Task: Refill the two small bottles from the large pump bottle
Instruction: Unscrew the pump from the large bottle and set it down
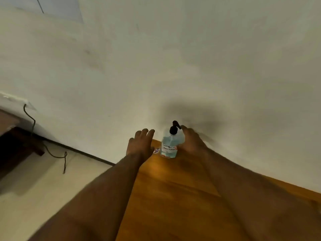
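The large pump bottle stands upright at the far corner of the wooden table. It is clear, holds pale blue liquid, and has a black pump and a handwritten label. My right hand grips its right side, with fingers reaching behind it near the pump. My left hand lies just left of the bottle, palm down and fingers stretched forward. A small labelled bottle peeks out between that hand and the large bottle, mostly hidden. The view is blurred and no second small bottle shows.
A white wall rises right behind the table's far edge. Left of the table the pale floor lies lower down. A dark cable trails there from a wall socket, and dark furniture stands at the far left.
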`<state>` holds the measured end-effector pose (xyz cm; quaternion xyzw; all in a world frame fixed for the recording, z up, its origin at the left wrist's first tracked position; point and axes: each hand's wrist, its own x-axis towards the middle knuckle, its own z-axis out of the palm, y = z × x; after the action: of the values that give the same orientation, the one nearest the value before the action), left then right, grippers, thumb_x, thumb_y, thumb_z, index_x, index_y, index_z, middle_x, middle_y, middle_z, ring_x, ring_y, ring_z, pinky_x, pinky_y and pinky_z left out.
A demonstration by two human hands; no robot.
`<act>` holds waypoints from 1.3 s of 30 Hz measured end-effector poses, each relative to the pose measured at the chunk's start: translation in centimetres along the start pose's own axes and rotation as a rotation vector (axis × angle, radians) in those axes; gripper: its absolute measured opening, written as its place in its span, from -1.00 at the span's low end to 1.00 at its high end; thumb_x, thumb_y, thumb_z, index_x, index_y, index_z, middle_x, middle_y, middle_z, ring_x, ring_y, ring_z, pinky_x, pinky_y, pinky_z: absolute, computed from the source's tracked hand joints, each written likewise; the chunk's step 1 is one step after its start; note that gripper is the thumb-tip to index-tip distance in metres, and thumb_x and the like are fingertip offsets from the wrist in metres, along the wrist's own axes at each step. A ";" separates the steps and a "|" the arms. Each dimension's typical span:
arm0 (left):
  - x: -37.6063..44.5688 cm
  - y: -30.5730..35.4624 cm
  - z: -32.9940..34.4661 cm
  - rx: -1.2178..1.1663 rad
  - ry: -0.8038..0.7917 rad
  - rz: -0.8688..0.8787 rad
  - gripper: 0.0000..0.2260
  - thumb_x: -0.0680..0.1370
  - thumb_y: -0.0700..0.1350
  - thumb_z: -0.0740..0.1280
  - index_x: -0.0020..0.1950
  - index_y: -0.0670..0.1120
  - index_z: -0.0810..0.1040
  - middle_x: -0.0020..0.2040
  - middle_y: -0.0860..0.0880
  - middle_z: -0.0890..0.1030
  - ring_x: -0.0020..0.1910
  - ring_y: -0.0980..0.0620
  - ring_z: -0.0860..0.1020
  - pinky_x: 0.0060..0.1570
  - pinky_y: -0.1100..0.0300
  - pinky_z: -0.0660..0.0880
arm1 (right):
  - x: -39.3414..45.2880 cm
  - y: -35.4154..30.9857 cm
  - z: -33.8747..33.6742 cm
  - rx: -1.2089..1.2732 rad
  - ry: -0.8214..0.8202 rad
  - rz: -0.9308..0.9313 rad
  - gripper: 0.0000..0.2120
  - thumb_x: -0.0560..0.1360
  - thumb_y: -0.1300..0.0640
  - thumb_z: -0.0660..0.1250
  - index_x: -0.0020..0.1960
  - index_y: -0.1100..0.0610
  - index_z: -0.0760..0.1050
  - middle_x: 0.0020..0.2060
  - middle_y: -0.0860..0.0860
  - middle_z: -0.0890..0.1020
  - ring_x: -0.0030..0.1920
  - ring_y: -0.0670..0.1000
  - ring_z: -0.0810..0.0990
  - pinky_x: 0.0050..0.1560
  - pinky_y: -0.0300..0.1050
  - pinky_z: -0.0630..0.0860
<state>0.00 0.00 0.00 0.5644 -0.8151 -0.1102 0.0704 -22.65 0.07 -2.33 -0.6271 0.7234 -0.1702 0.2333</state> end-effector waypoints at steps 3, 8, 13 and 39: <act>1.6 -0.5 2.0 -0.032 -0.034 -0.039 -0.37 0.53 0.00 0.37 0.52 0.02 0.15 0.48 -0.06 0.31 0.43 -0.12 0.30 0.25 -0.08 0.45 | 1.0 -0.4 0.5 0.106 -0.033 -0.044 -0.14 0.25 0.02 0.54 0.45 -0.10 0.21 0.30 -0.02 0.48 0.28 0.05 0.47 0.23 0.10 0.50; 3.3 -1.1 4.9 -0.052 -0.077 -0.063 -0.37 0.54 0.01 0.37 0.53 0.01 0.15 0.49 -0.07 0.31 0.44 -0.13 0.30 0.28 -0.10 0.44 | 2.4 -0.1 1.6 0.345 -0.116 -0.029 -0.22 0.33 0.28 0.52 0.44 0.02 0.26 0.24 -0.02 0.48 0.22 -0.02 0.48 0.24 -0.04 0.47; 3.8 -1.5 6.4 -0.057 -0.111 -0.094 -0.33 0.52 -0.01 0.40 0.53 0.01 0.13 0.49 -0.09 0.32 0.44 -0.14 0.31 0.27 -0.10 0.45 | 3.0 0.8 3.0 0.338 -0.096 0.003 -0.16 0.21 0.14 0.61 0.37 -0.06 0.29 0.24 0.02 0.50 0.18 0.02 0.53 0.18 0.03 0.55; -18.3 14.5 8.6 -0.602 -0.279 0.029 -0.15 0.39 -0.11 0.55 0.55 0.08 0.14 0.53 -0.02 0.26 0.50 -0.05 0.22 0.40 0.01 0.31 | -29.2 7.3 -5.3 0.402 0.052 0.114 -0.21 0.21 0.17 0.63 0.31 -0.12 0.32 0.11 -0.13 0.53 0.08 -0.09 0.55 0.08 -0.18 0.53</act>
<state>-8.72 22.89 -4.42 0.4860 -0.7557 -0.4212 0.1234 -28.59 29.76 1.75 -0.5215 0.7148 -0.3140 0.3442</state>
